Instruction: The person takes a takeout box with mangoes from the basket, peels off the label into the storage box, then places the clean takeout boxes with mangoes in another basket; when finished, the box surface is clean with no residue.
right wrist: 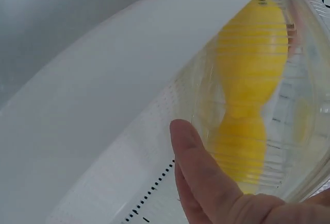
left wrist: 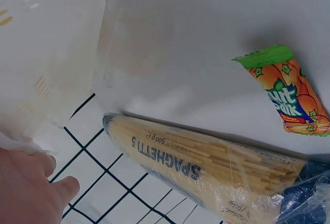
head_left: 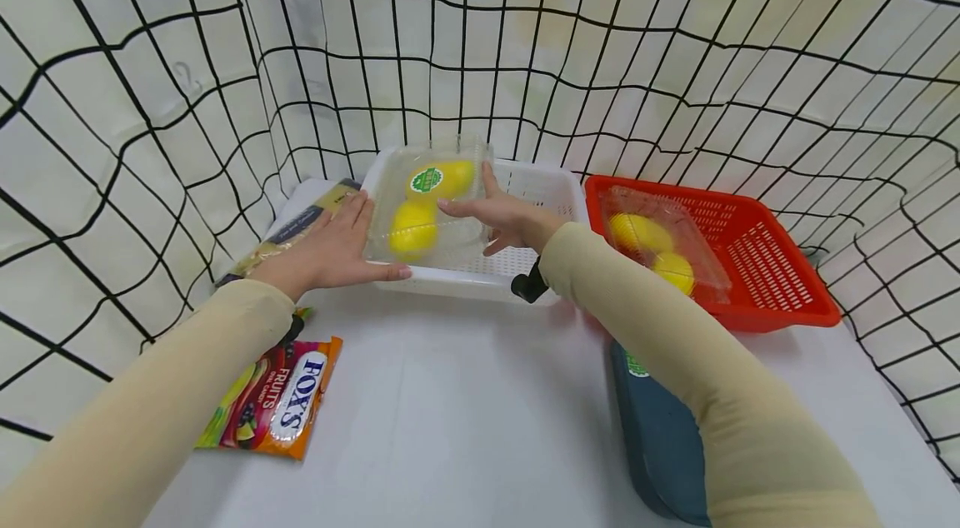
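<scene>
Apart from each other, the left hand (head_left: 330, 249), fingers straight, meets the left end of a white basket (head_left: 450, 282), and the right hand (head_left: 513, 216), fingers extended, stands at a clear plastic box (head_left: 459, 241) of yellow fruits (head_left: 414, 230) at that end; whether its fingertips touch is hard to tell. Spaghetti (left wrist: 201, 157) lies left, a red basket (head_left: 780, 261) right.
</scene>
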Motion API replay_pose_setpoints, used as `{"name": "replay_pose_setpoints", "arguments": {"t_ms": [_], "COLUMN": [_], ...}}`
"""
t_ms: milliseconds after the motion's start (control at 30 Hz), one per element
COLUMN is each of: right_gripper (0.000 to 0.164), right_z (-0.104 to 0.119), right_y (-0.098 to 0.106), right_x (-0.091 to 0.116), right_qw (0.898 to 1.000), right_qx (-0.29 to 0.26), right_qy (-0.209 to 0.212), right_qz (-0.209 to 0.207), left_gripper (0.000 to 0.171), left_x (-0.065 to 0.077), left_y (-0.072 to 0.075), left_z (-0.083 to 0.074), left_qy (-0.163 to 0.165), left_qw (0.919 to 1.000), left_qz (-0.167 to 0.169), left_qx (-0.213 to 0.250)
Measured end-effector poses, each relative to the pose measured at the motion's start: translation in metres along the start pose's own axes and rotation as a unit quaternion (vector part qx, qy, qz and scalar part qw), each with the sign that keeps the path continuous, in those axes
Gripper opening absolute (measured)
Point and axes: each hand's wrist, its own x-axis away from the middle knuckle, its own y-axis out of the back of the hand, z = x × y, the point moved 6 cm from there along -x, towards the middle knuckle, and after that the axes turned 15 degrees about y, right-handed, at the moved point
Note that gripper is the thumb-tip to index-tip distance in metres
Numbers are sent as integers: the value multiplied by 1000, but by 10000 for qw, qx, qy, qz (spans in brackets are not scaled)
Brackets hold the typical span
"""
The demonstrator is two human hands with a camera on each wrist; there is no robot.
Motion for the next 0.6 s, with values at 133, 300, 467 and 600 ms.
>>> {"name": "replay_pose_setpoints", "arguments": {"t_ms": [133, 300, 467, 600], "right_gripper": [112, 111, 109, 108], "right_z": [0, -2, -3, 0], "right_y": [-1, -1, 1, 8], "right_x": [0, 0, 2, 7], "right_qw": [9999, 9994, 9983, 9971], "right_qx": [-142, -254, -388, -414], "right_qy": [-1, -18, 5, 95], "right_qz": [-91, -233, -438, -634], "left_gripper": [127, 128, 128, 128], "left_x": [0, -1, -1, -2], "left_y": [-1, -1, -2, -2], "left_z": [0, -2, -2, 0], "left_qy": [0, 0, 3, 0], "left_qw": [10000, 10000, 10000, 9999], "left_qz": [3, 15, -25, -81], "left_qx": [-26, -1, 20, 88]}}
